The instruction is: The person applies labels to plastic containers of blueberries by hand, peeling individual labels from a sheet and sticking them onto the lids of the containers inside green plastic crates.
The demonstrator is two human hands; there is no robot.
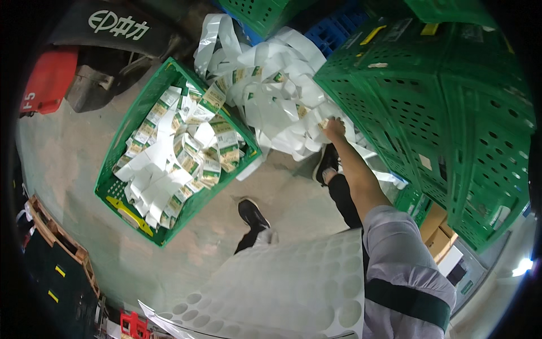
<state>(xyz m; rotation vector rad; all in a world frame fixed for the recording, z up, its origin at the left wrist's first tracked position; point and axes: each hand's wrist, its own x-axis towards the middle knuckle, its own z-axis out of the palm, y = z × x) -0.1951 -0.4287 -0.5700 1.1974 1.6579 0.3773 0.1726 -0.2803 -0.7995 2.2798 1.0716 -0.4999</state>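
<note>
My right hand (334, 129) reaches from the lower right to the right edge of a heaped pile of white strips (268, 101). Its fingers are closed at a strip with a printed beige label (323, 123). Left of the pile, a green crate (175, 240) holds tangled strips of printed green-and-beige labels (197, 150). One strip runs over the crate's rim into the pile. Across the lower middle, in front of my body, spreads a translucent white sheet (293, 282) with rows of round shapes. My left hand is out of view.
Tall stacked green perforated crates (418, 107) stand close on the right. My black shoes (252, 213) are on the concrete floor. Dark and red machinery (51, 79) sits at the upper left. A wooden pallet (62, 237) is at the lower left, cardboard boxes (437, 231) at the lower right.
</note>
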